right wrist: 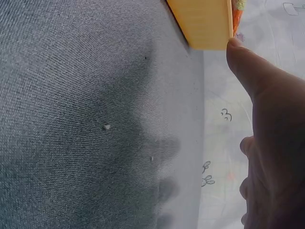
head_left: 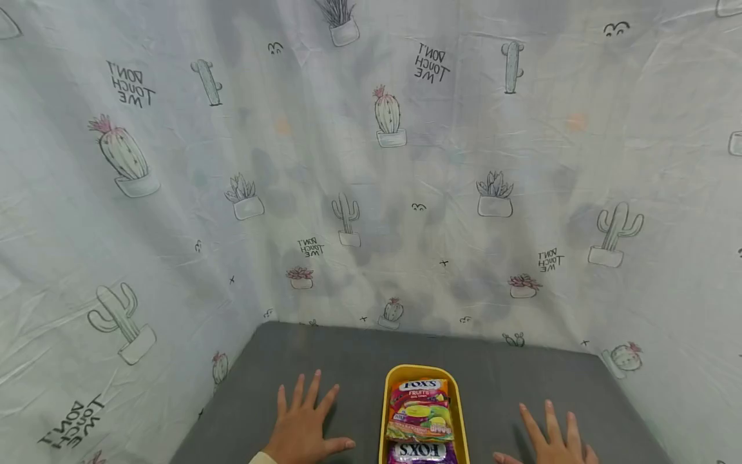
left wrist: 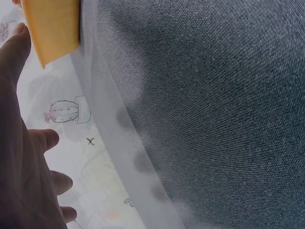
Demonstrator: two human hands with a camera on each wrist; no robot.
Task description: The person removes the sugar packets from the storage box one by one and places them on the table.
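Note:
A yellow tray stands on the grey table, seen at the bottom middle of the head view. In it lie several candy packets marked FOX'S, orange-red and green towards the back and a purple one in front. My left hand is spread to the left of the tray, fingers straight and apart, holding nothing. On the other side my right hand is spread too, its lower part cut off by the frame edge. Both wrist views show the tray's side wall beyond the thumb.
The grey table ends at a pale curtain printed with cacti and lettering, which rises behind and along both sides. Small white specks, one a crumb, lie on the cloth in the right wrist view.

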